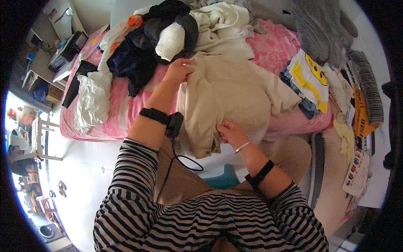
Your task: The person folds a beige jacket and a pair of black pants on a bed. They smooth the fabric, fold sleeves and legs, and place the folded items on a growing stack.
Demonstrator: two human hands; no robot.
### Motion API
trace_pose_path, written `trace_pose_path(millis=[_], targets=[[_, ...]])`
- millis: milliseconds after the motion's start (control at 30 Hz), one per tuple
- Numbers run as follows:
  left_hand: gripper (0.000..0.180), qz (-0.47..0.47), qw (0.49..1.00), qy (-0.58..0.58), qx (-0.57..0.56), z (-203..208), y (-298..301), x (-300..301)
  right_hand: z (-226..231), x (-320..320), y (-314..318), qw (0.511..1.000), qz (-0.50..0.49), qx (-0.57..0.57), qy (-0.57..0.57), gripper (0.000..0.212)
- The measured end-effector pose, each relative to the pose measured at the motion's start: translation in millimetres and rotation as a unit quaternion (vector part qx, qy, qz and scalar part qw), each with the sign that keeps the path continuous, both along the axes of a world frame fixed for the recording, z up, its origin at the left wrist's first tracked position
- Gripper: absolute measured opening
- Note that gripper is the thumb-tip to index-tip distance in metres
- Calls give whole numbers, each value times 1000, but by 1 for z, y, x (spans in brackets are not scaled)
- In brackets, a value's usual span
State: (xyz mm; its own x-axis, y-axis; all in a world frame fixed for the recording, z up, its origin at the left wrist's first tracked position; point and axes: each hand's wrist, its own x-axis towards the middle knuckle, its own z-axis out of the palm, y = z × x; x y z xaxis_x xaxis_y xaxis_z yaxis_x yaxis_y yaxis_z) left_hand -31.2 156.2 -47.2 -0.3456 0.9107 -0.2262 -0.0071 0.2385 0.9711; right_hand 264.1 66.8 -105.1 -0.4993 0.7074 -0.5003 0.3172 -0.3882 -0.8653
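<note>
A beige jacket (228, 90) lies spread over the edge of a bed with a pink patterned cover (136, 103), one sleeve stretching to the right. Its lower part hangs toward my knees. At the upper left of the jacket, my left hand (180, 71) pinches the cloth near its edge. Lower down, the fingers of my right hand (232, 132) close on the front of the same jacket, near the hem. A black device with a cable (174, 125) is by my left forearm, beside the cloth.
Beyond the jacket are piled dark clothes (134, 63) and a white knit garment (220, 21). Folded white cloth (93, 98) lies on the left. A white and yellow printed shirt (310, 80) rests on jeans to the right. A white stool (42, 136) stands at the left.
</note>
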Motion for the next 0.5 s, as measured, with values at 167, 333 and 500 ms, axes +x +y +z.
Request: trace_pose_path(millis=[167, 333, 500], targets=[[38, 7, 979, -176, 101, -16, 2, -15, 9, 17, -13, 973, -42, -158, 165, 21], [38, 10, 966, -237, 104, -22, 11, -5, -12, 12, -15, 986, -125, -71, 82, 20], [40, 19, 992, -31, 118, -41, 16, -1, -21, 7, -15, 984, -149, 93, 37, 20]])
